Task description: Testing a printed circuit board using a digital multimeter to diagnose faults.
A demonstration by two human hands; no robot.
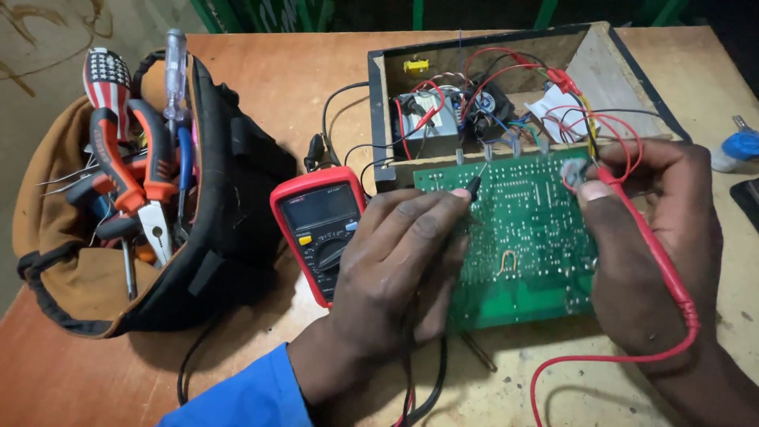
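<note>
A green circuit board leans against the front of an open wooden box full of wires and parts. My left hand pinches a black test probe whose tip touches the board's upper left area. My right hand grips a red test probe with its tip at the board's upper right edge; its red lead loops down to the table. A red multimeter lies just left of my left hand, partly hidden by it.
A black and tan tool bag at the left holds pliers with orange handles, screwdrivers and other tools. A blue object lies at the right table edge. Black leads run under my left wrist.
</note>
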